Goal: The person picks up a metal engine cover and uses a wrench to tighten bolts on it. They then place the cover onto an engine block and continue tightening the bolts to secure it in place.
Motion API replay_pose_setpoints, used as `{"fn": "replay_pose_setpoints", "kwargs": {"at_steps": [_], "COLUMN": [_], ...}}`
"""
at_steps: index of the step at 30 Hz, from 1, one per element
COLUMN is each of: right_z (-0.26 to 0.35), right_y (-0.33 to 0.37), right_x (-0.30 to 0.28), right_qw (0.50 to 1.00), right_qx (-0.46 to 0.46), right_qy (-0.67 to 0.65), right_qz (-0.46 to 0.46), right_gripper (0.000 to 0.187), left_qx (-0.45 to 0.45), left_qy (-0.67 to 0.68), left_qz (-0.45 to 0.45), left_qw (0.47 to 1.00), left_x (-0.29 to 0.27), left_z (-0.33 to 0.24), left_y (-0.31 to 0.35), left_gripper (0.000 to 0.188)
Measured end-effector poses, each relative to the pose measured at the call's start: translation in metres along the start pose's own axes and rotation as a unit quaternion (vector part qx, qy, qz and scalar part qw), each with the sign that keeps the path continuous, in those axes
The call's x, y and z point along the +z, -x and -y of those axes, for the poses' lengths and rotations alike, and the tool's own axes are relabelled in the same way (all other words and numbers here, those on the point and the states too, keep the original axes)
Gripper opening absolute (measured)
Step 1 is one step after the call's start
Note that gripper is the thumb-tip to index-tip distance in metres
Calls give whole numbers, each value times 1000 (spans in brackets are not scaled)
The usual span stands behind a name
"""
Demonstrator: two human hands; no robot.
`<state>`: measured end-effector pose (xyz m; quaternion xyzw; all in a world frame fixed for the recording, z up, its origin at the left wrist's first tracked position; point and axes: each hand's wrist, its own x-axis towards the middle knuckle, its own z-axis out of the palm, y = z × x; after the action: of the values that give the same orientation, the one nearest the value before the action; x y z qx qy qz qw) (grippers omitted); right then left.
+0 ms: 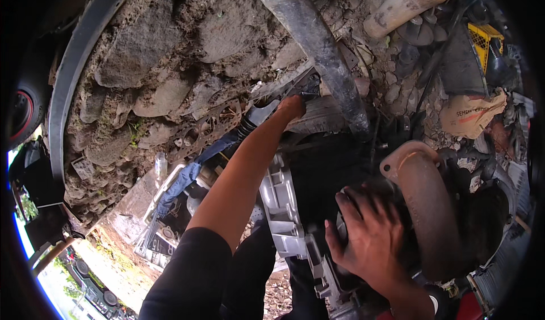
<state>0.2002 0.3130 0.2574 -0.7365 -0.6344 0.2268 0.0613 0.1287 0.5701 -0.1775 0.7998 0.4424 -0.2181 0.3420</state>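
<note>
My left hand (292, 109) reaches far forward to the foot of the stone wall. Its fingers look closed, and a small shiny metal piece (310, 95) shows just beside them; whether they hold it is hard to tell. My right hand (372, 232) lies with fingers spread over a dark, rounded part of an engine, which it mostly hides. To its left is a silver cast-metal housing (281, 206) with ribs. A rusty curved pipe with a flange (426, 206) stands just right of the hand.
A thick grey pipe (318, 47) slants down ahead, beside the stone wall (142, 47). A torn brown paper bag (474, 113) and a yellow plastic crate (484, 45) lie at the right. Blue cloth (180, 184) hangs over clutter at the left. A beige pipe (417, 5) lies at the back.
</note>
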Motion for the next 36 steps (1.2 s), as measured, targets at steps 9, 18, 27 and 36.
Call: {"fn": "replay_pose_setpoints", "kwargs": {"at_steps": [9,18,27,36], "right_z": [-5,-2,0,0], "right_y": [0,-1,5,19], "right_x": [-8,-3,4,30], "right_qw": [996,996,997,993], "right_qx": [51,74,62,105], "right_qy": [8,17,36,50], "right_qz": [70,36,-4,-29], "right_gripper": [46,40,34,45], "left_qx": [184,126,169,40], "left_qy": [-123,-195,-160,6], "left_qz": [-9,-56,-46,-102], "left_qw": [975,971,971,994], "left_x": [26,52,8,-89], "left_z": [-32,-59,-17,-19], "left_y": [-93,-97,-16,208], "left_gripper": [33,27,18,35]}}
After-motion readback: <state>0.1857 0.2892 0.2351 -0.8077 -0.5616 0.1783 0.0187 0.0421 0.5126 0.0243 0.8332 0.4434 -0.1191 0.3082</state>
